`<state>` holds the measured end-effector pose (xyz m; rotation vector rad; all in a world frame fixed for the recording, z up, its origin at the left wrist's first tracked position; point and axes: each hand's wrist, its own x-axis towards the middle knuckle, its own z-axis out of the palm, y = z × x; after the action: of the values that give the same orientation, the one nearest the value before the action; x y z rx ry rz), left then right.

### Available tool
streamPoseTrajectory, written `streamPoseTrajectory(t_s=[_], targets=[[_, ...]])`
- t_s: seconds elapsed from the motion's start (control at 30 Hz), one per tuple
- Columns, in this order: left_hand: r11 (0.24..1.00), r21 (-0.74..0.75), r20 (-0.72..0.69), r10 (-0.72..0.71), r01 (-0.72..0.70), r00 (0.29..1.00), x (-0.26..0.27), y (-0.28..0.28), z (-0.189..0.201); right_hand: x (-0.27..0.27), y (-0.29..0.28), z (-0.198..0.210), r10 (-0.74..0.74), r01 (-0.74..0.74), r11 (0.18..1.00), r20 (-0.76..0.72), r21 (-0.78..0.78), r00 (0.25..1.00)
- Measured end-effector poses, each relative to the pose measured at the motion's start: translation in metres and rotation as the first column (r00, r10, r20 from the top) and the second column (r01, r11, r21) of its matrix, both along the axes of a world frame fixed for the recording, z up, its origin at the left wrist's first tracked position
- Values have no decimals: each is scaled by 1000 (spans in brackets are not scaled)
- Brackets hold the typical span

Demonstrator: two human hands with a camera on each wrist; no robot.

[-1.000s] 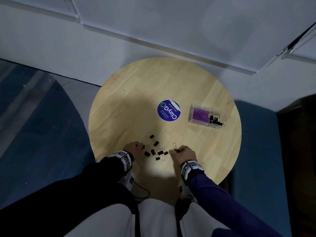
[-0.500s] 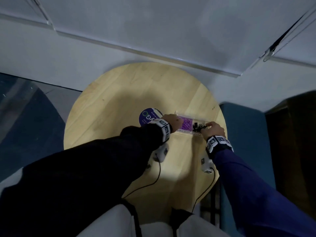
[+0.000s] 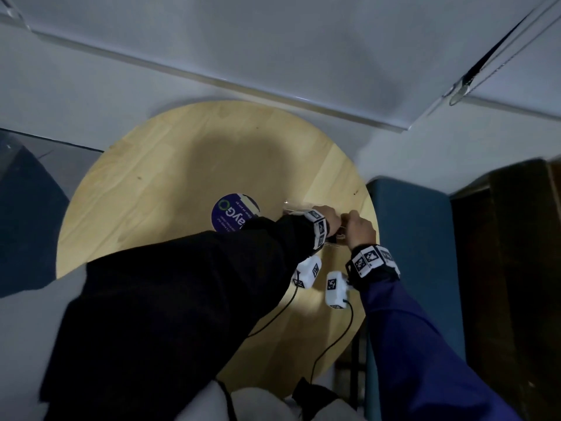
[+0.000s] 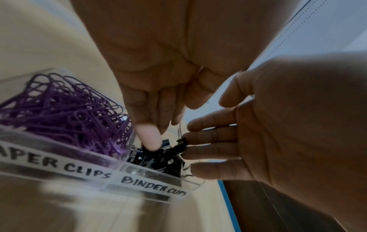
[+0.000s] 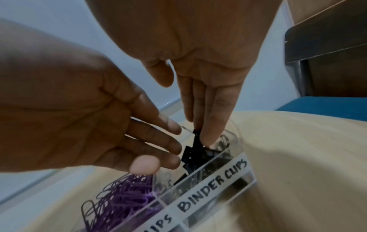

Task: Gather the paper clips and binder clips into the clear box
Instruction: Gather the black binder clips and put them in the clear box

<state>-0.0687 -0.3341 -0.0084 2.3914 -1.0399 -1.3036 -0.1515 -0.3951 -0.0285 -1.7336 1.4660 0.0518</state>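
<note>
Over clear box | both hands moved up from table edge | left hand, right hand fingers straight

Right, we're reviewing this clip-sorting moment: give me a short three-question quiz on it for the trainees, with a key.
1. True or false: the purple wire paper clips lie in the compartment labelled BINDER CLIPS.
2. Over which compartment of the clear plastic box do the left hand and right hand meet? A: the paper-clip one. B: the one holding black metal binder clips. C: neither.
3. Fill in: the box stands on a round ___ table.
Key: 1 false; 2 B; 3 wooden.
</note>
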Motion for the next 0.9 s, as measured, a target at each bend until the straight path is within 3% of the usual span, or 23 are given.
streamPoseTrajectory(t_s=[0.1, 0.2, 0.3, 0.4, 0.53, 0.63, 0.77, 0.9], targets=[[985, -62, -126, 152, -161, 980, 11, 14, 7, -4, 11, 3, -19, 15, 993, -29, -115, 999], [923, -205, -124, 306, -326, 944, 37, 53, 7, -5, 30, 10, -46, 39, 952, -16, -304, 999], [928, -226, 64, 318, -297, 946, 68, 122, -11, -4, 61, 6, 44, 25, 899, 147, -437, 988], [990, -14, 248, 141, -142, 958, 90, 215, -45, -3, 111, -7, 303, -193, 859, 167, -474, 938], [981, 151, 265, -162, 125, 951, 77, 309, -82, -3, 193, -29, 644, -574, 726, 80, -379, 761], [970, 174, 282, -214, 170, 935, 56, 336, -87, -9, 242, -46, 797, -789, 581, -55, -200, 601], [980, 154, 306, -167, 125, 937, 30, 352, -84, -23, 273, -57, 858, -877, 465, -180, -124, 480], [996, 53, 400, -90, 76, 912, 14, 360, -82, -35, 278, -59, 839, -868, 482, -223, -115, 496]])
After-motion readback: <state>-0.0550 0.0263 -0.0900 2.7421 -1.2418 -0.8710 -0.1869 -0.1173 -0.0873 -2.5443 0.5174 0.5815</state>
